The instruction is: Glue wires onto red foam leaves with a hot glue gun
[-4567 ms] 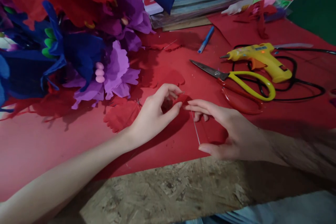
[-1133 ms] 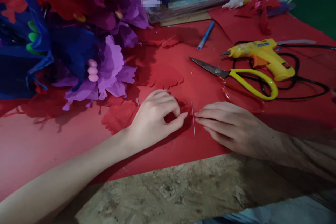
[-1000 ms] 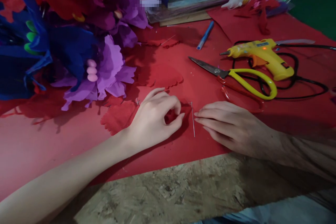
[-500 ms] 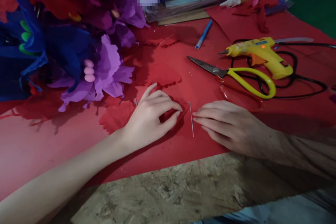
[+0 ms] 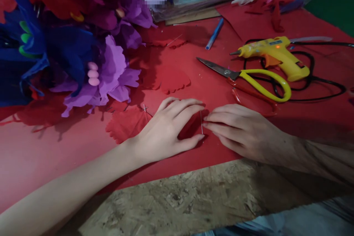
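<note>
My left hand (image 5: 168, 129) lies on the red sheet (image 5: 55, 147) with fingers stretched out, index and thumb tips on either side of a thin metal wire (image 5: 201, 122). A small piece of red paper (image 5: 190, 127) sits under its fingers. My right hand (image 5: 238, 129) rests flat opposite, fingers straight and together, tips touching the wire from the right. A cut red petal (image 5: 125, 123) lies just left of my left hand.
Yellow-handled scissors (image 5: 249, 79) and a yellow glue gun (image 5: 272, 53) with a black cord lie at the right. A blue pen (image 5: 214, 34) is further back. Purple, blue and red paper flowers (image 5: 83, 55) crowd the left. Bare chipboard edge (image 5: 179, 199) runs in front.
My left hand has uncurled from a pinch and stretched its fingers out to the wire. My right hand has stayed in place by the wire.
</note>
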The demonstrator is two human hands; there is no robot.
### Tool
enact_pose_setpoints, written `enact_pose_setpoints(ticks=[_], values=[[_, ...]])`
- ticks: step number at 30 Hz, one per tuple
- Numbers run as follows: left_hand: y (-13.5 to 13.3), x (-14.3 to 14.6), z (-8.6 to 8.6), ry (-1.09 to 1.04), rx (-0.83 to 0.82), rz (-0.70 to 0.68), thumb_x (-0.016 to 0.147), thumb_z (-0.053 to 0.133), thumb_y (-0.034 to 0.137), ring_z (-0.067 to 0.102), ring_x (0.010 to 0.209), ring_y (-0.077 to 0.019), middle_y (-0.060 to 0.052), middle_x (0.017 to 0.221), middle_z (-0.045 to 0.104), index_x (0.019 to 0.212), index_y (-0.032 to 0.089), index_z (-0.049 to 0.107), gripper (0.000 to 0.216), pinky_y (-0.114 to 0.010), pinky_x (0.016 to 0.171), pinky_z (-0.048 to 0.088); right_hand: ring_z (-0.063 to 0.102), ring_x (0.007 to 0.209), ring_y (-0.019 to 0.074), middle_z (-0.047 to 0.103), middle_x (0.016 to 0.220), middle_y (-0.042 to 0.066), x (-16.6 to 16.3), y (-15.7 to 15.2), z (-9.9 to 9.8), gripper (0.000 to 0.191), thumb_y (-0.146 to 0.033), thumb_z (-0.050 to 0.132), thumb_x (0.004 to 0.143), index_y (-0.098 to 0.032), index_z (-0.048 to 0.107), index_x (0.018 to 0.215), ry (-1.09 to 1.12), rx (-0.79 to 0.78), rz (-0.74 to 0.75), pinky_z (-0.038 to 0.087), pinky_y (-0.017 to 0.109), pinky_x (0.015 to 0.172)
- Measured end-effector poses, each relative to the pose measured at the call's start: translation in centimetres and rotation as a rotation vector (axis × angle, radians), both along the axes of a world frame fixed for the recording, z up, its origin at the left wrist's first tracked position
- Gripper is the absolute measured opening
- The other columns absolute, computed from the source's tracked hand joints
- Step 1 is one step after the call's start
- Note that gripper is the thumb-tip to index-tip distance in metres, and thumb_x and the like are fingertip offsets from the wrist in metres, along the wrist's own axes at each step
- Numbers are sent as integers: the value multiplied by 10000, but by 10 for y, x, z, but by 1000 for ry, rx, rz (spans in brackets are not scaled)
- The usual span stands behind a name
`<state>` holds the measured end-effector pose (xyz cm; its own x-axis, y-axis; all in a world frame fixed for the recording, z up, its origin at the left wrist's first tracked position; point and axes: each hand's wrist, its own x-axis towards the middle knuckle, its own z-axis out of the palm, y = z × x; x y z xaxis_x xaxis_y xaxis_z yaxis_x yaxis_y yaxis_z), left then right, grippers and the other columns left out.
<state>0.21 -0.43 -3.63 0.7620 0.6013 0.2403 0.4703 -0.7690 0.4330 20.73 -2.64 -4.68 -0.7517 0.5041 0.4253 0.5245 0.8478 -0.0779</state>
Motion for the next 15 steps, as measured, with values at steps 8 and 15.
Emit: enact_pose_setpoints(ticks=[8, 15], values=[[2, 1, -3, 51, -12, 23, 754, 588, 449, 515, 1051, -229, -132, 1182, 562, 1142, 105, 482, 530, -400, 951, 311, 563, 893, 146, 634, 906, 73, 1, 0, 0, 300, -140, 345, 843, -145, 633, 928, -35, -25, -2, 499, 333, 769], [2, 1, -8, 74, 28, 8, 710, 598, 524, 498, 1058, -251, -146, 1208, 542, 1159, 101, 477, 628, -427, 955, 303, 564, 893, 147, 635, 898, 70, -2, -1, -2, 293, -139, 349, 842, -144, 629, 928, -29, -27, -8, 499, 336, 771]])
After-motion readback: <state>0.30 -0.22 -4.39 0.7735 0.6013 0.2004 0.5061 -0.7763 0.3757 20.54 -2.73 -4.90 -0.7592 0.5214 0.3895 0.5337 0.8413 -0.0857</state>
